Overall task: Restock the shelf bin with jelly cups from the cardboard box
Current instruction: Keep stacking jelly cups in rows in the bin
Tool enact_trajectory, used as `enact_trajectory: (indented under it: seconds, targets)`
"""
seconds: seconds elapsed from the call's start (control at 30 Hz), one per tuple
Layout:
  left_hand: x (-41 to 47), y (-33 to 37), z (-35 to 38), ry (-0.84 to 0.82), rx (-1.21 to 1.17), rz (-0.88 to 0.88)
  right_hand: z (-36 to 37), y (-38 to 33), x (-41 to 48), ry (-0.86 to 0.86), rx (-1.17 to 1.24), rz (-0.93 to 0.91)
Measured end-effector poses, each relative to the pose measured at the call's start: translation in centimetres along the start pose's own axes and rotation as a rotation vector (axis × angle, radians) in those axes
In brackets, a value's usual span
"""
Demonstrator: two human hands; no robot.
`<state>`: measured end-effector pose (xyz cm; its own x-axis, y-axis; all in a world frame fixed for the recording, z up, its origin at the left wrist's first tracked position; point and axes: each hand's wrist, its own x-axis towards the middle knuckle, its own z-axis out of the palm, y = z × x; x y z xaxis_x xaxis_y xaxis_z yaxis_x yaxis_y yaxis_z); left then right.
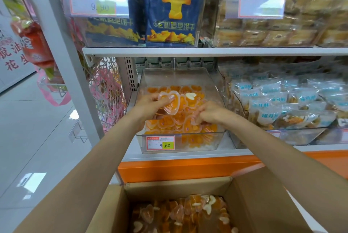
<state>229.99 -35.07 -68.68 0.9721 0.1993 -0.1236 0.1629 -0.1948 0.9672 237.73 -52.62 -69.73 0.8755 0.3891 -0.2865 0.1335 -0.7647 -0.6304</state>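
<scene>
The left hand (148,105) is over the 9 o'clock side of the clear bin (178,77). It pinches 1 heart-shaped jelly cup (172,103) between thumb and fingertips, with the cup tilted on edge, probably so it can be laid flat on the pile (169,122) of orange cups below. The right hand (211,113) is at the bin's 3 o'clock side with its fingers bent down into the pile; I cannot tell whether they grip a cup or only press the heap level. The pile is deepest toward the front wall at 6 o'clock and thinner toward 12 o'clock, so the back looks like the sensible place for more stock. The cardboard box (250,195) stands open at 6 o'clock of the view, directly below the shelf, which keeps each reach short. Many boxed cups (188,212) lie in it, so the restocking seems far from finished. A price label (160,143) is fixed to the bin's front.
</scene>
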Motion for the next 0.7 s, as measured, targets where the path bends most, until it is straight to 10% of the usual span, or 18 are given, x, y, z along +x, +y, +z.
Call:
enact_trajectory:
  seconds: [0.7]
  targets:
    - [0.5,-0.5,0.2,-0.035,0.000,-0.152,1.0,1.1,0.7,0.163,-0.494,-0.135]
